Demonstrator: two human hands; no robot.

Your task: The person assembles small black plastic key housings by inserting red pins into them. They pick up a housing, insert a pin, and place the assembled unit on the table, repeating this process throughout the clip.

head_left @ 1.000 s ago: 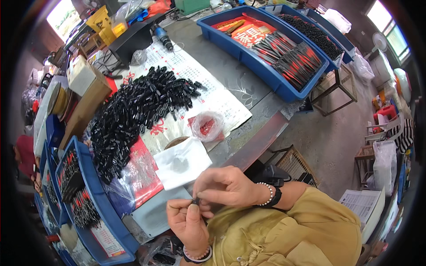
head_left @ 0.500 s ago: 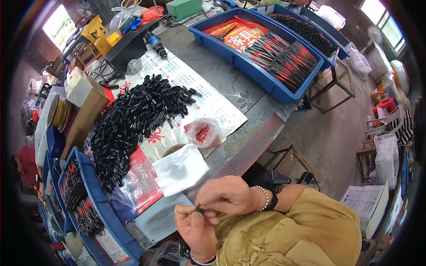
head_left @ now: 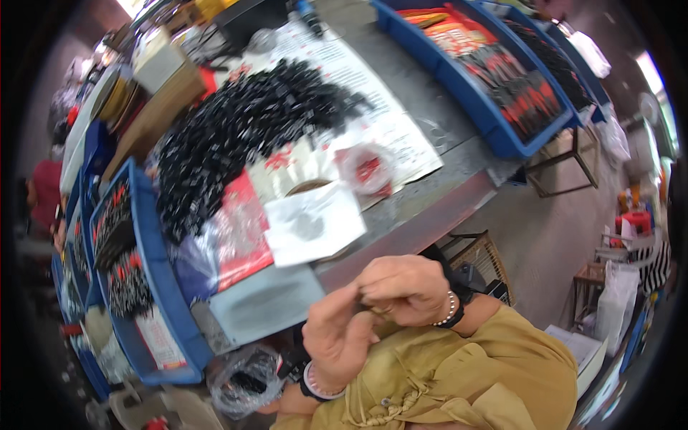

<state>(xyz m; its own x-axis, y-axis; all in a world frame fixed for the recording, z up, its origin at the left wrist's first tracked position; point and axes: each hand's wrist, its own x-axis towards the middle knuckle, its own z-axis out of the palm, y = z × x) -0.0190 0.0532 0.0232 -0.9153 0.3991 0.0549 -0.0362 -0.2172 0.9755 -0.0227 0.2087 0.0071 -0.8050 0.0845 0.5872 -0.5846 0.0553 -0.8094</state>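
Before my body, my left hand (head_left: 337, 337) and my right hand (head_left: 405, 288) meet at their fingertips. The fingers of both are bent and pressed together. Anything between them is hidden or too small to make out. Just beyond lies a white paper sheet (head_left: 326, 236), with a pale blue-grey board (head_left: 269, 304) to its left at the table's near edge. A clear plastic bag of small red pieces (head_left: 369, 170) sits behind the sheet. Farther back, a large heap of glossy black oblong parts (head_left: 236, 136) spreads over printed paper.
A blue tray of black and red slim pieces (head_left: 459, 79) stands at the table's far right. Another blue tray (head_left: 165, 287) holds similar pieces at left. A wooden block (head_left: 158, 118) is beside the heap. Below the table edge, a clear plastic bag (head_left: 247, 383) holds something dark.
The view has shifted, so the table contents sit higher and farther right. Both hands stay together, with the left fingers now more upright. The small dark bit seen at the fingertips no longer shows clearly.
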